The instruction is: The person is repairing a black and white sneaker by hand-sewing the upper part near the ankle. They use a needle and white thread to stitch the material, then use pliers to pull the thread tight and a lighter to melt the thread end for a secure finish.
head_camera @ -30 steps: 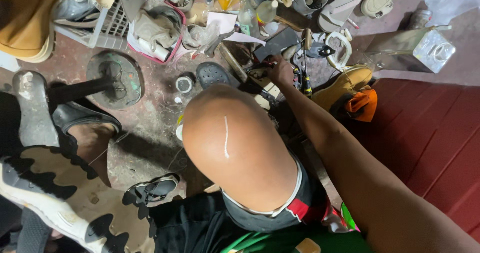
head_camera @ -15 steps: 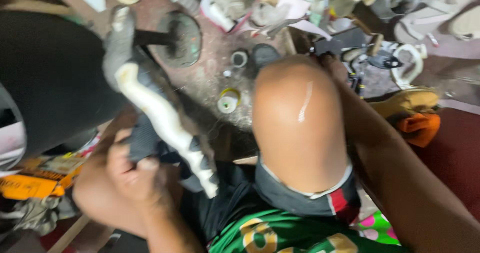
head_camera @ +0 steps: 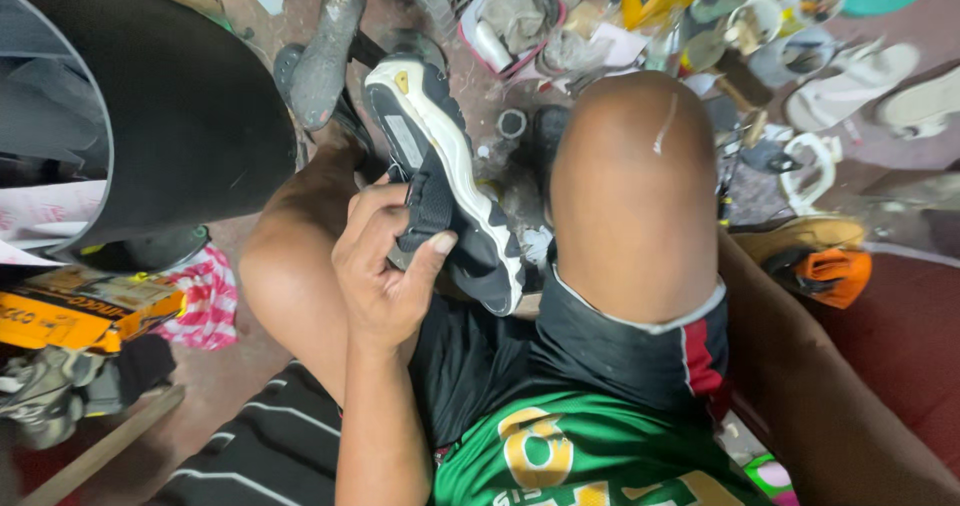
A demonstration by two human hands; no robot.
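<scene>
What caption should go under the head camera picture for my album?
A person's left hand grips a dark sneaker with a white sole between bare knees, above a cluttered floor.

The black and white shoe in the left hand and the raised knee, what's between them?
In the head view, almost nothing: the shoe gripped by the left hand sits right beside the knee, with only a strip of cluttered floor showing.

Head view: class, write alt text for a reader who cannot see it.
A seated person's left hand grips a dark sneaker with a white sole between raised bare knees. The right arm reaches past the right knee, its hand hidden. Shoes, tins and tools litter the floor.
</scene>
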